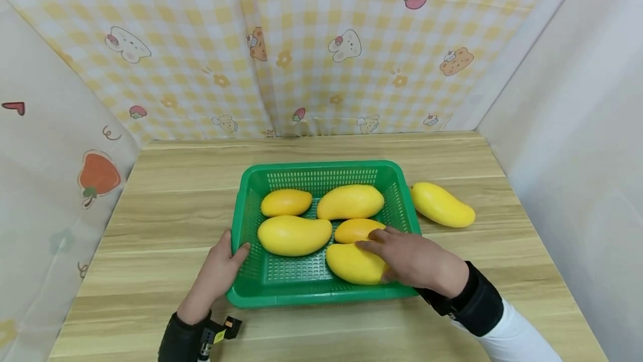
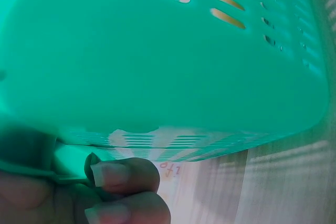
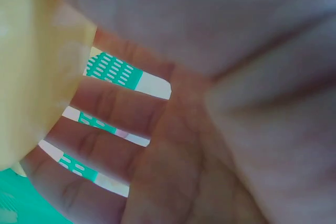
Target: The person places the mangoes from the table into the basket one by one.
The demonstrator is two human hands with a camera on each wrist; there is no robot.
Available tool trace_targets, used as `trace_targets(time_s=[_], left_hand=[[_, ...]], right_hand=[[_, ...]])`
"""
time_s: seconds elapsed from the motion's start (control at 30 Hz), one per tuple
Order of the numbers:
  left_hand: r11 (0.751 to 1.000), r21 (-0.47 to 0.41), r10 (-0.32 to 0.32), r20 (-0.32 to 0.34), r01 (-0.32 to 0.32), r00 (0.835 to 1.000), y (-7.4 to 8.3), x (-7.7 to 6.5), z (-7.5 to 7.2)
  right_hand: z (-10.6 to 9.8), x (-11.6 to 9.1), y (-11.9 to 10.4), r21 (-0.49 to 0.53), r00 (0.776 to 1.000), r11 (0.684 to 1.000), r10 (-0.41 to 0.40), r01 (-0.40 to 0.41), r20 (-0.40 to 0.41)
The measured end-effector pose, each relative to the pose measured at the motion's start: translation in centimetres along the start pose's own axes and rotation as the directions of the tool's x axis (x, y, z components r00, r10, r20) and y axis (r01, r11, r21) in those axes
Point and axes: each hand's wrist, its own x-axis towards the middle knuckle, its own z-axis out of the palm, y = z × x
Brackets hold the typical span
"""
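A green plastic basket (image 1: pixel 331 298) stands mid-table with several yellow mangoes in it. My left hand (image 1: pixel 223 264) grips its left rim, thumb over the edge; in the left wrist view curled fingertips (image 2: pixel 113 174) show under the rim beside the basket wall (image 2: pixel 131 66). At the basket's front right, my right hand (image 1: pixel 414 259) holds a yellow mango (image 1: pixel 354 264), its fingers spread around the fruit's right end. The right wrist view has that mango (image 3: pixel 37 66) close up against the fingers (image 3: pixel 100 140). A smaller orange-yellow mango (image 1: pixel 355 230) lies right behind it, partly under the fingertips.
Further mangoes in the basket are a large one (image 1: pixel 294 236) at left, a small one (image 1: pixel 286 203) behind it and another (image 1: pixel 350 202) at back right. One mango (image 1: pixel 442 204) lies on the wooden table (image 1: pixel 186 183) outside, right of the basket. A checked curtain (image 1: pixel 301 44) hangs behind.
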Motion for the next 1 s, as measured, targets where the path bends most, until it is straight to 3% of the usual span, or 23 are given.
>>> trace_targets(time_s=[0.23, 0.57, 0.73, 1.0], left_hand=[[1.000, 0.022, 0.015, 0.002, -0.015, 1.000, 0.1, 0.1, -0.2], [1.000, 0.016, 0.010, 0.004, -0.010, 1.000, -0.1, 0.2, -0.2], [1.000, 0.010, 0.007, 0.006, -0.007, 1.000, -0.1, 0.1, -0.2], [1.000, 0.021, 0.008, 0.015, -0.009, 1.000, 0.1, 0.2, -0.2]], right_hand=[[0.2, 0.3, -0.2, 0.011, 1.000, 1.000, -0.007, 0.007, -0.021], [0.4, 1.3, -1.4, -0.005, 0.994, 0.996, 0.084, -0.083, 0.070], [0.3, 1.1, -1.5, -0.028, 0.996, 0.997, 0.070, -0.069, 0.063], [-0.2, 0.5, -0.7, 0.044, 0.999, 0.998, 0.044, -0.044, 0.008]])
